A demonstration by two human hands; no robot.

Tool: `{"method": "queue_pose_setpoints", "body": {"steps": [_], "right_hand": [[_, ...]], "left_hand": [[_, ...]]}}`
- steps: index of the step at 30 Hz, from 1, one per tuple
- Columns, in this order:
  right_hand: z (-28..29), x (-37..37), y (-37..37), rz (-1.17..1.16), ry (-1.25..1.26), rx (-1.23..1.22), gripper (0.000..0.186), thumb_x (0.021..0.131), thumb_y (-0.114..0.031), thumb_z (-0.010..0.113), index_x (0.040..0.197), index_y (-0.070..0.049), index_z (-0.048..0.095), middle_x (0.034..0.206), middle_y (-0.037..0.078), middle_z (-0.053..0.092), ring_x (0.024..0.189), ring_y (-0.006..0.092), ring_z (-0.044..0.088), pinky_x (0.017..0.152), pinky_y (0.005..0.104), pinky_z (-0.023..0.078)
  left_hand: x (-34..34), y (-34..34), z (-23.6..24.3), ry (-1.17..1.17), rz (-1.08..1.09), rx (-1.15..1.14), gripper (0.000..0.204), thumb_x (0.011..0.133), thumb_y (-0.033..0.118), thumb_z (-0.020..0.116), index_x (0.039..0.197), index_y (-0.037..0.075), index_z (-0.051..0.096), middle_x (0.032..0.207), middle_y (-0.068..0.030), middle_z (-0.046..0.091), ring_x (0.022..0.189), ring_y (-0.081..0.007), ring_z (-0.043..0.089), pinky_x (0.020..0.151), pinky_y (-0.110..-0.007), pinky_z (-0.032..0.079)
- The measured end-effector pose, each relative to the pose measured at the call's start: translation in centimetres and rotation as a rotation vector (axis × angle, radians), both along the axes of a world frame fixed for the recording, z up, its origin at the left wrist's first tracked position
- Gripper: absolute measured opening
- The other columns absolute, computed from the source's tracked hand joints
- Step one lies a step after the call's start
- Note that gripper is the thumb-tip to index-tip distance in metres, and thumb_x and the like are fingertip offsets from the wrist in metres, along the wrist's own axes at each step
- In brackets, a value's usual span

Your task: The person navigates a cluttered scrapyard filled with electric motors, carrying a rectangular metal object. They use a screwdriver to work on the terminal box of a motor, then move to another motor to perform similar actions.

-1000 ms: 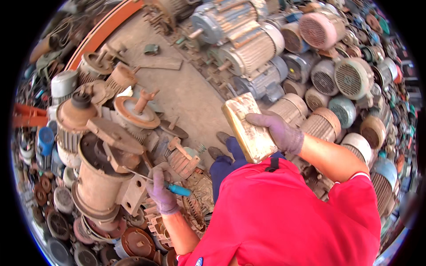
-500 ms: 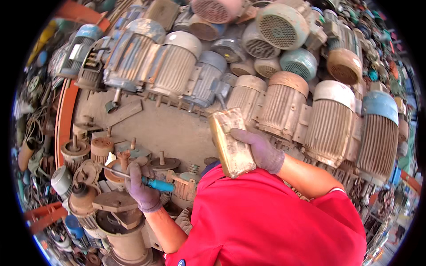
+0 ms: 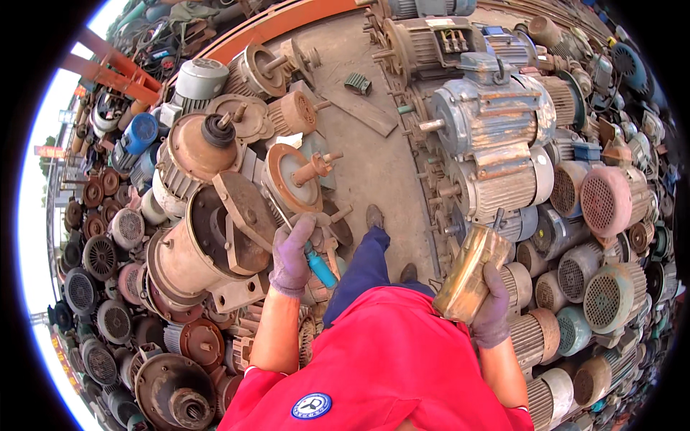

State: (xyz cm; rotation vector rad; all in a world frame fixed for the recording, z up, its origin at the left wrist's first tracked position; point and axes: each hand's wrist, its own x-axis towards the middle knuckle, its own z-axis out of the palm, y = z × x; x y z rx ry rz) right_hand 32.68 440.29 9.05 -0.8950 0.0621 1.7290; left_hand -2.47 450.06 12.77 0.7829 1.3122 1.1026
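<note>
Right hand (image 3: pixel 492 305), in a purple glove, is closed around the side of a gold-coloured block (image 3: pixel 473 269), holding it tilted in front of the body, out over the red shirt's (image 3: pixel 359 352) right edge. A short dark peg (image 3: pixel 498 218) shows at the block's far end; whether it belongs to the block, I cannot tell.

The left hand (image 3: pixel 292 258), gloved the same way, has its fingers wrapped around a screwdriver (image 3: pixel 321 269) — the blue handle juts out below the grip, while the thin metal shaft slants up and away to the left. Just beyond that shaft stands a large tan motor housing (image 3: pixel 183 262), its dark mouth open and a thick brown slab (image 3: pixel 244 208) lying tilted over part of it. Near the slab, farther out, sits a rusty round flange (image 3: pixel 293 178) with a stub shaft rising from its middle.

Between the rows runs a strip of bare concrete floor (image 3: pixel 359 158), with a flat board (image 3: pixel 361 115) and a small green ribbed piece (image 3: pixel 358 83) lying on it. Two dark shoes stand on the nearer part, below navy trousers (image 3: pixel 357 276). Motors crowd the right side — among them a worn blue motor (image 3: pixel 492 115) and one with a pink fan cover (image 3: pixel 605 201).
</note>
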Motion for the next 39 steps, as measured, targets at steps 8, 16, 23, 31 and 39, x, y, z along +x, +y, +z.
{"method": "queue_pose_setpoints", "body": {"steps": [8,16,23,31,39], "right_hand": [[4.3,-9.4,18.0,0.195,-0.128,0.025,0.051,0.104,-0.035,0.056,0.144,-0.002,0.052,0.126,0.015,0.067,0.111,0.0299,0.069,0.097,0.0458,0.058],[5.7,-19.6,37.3,0.445,-0.065,0.178,0.053,0.106,-0.040,0.053,0.147,-0.006,0.050,0.130,0.016,0.067,0.114,0.0333,0.069,0.099,0.0529,0.057],[-1.2,-31.7,57.6,0.475,-0.018,0.182,0.038,0.106,-0.032,0.058,0.131,-0.005,0.060,0.115,0.015,0.071,0.102,0.0326,0.072,0.090,0.0517,0.060],[-14.9,-36.8,83.2,0.464,-0.101,0.072,0.039,0.103,-0.028,0.060,0.132,-0.001,0.059,0.117,0.017,0.071,0.100,0.0342,0.073,0.091,0.0506,0.060],[-17.2,-34.4,99.5,0.546,-0.232,-0.020,0.043,0.105,-0.034,0.057,0.133,-0.001,0.059,0.116,0.016,0.072,0.099,0.0326,0.073,0.085,0.0486,0.061]], "left_hand": [[-8.6,9.7,0.4,-0.115,0.237,0.036,0.036,0.101,0.032,0.058,0.098,-0.002,0.073,0.068,0.0010,0.052,0.061,-0.0093,0.049,0.056,-0.026,0.040],[-16.0,15.3,3.1,0.011,0.444,0.182,0.036,0.106,0.024,0.050,0.095,-0.005,0.069,0.066,0.0019,0.047,0.059,-0.0085,0.045,0.055,-0.025,0.035],[-17.9,20.0,4.6,0.099,0.685,0.187,0.038,0.103,0.020,0.050,0.081,-0.007,0.063,0.068,-0.0034,0.050,0.061,-0.0108,0.041,0.057,-0.028,0.031],[-20.0,34.5,3.3,0.188,1.015,0.085,0.037,0.105,0.018,0.046,0.093,-0.008,0.068,0.065,-0.0021,0.049,0.058,-0.0110,0.044,0.054,-0.027,0.034],[-24.5,44.1,4.8,0.142,1.054,0.085,0.037,0.108,0.027,0.050,0.096,-0.004,0.064,0.069,-0.0013,0.045,0.060,-0.0125,0.043,0.057,-0.027,0.037]]}}
